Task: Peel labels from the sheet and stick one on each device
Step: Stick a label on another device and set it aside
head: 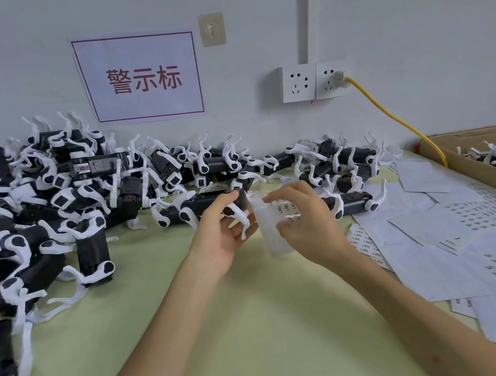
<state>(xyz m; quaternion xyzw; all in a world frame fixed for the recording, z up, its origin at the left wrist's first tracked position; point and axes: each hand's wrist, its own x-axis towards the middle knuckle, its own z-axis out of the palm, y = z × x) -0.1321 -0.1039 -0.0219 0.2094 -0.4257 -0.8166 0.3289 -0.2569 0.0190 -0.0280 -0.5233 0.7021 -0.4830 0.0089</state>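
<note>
My left hand [220, 235] grips a black device with white legs [210, 204], holding it just above the green table. My right hand [304, 219] holds a curled strip of label sheet [271, 232] upright next to that device, thumb and fingers pinching near its top edge. A big heap of the same black-and-white devices [50, 211] fills the left and back of the table. The strip's small printed labels show behind my right fingers.
Several label sheets and peeled backing papers [472, 234] lie spread at the right. A cardboard box [474, 163] with more devices stands at the far right. A yellow cable [397, 120] runs from the wall socket [314, 81] down behind the box.
</note>
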